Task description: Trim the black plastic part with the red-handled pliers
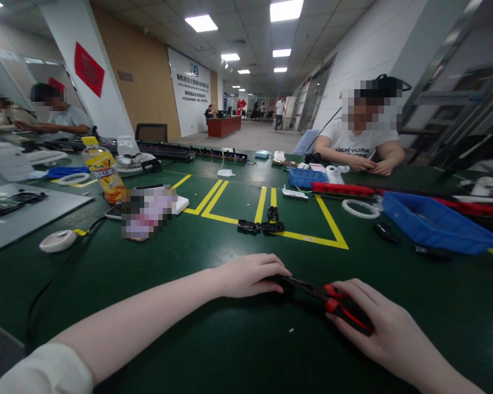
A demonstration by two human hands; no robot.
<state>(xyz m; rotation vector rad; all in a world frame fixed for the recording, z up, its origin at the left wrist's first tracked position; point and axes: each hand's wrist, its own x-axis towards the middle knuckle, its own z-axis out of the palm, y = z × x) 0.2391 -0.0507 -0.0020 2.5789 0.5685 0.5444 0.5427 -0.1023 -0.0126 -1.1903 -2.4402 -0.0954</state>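
Observation:
My right hand (388, 323) grips a pair of pliers (336, 306) with red and black handles. Their dark jaws point left toward my left hand (254, 274). That hand is closed, its thumb and fingertips coming together right at the jaw tips. A dark piece seems to lie between them, but it is too hidden to name. On the table beyond my hands, several small black parts (250, 225) sit close together on the yellow tape lines. Nearer to me, a tiny whitish scrap (291, 330) lies below the pliers.
A blue bin (435, 224) stands at right, with a black part (386, 232) and a white ring (360, 208) beside it. A drink bottle (102, 172), a phone (150, 216) and a white corded device (58, 241) are at left. A co-worker (359, 139) sits across the table.

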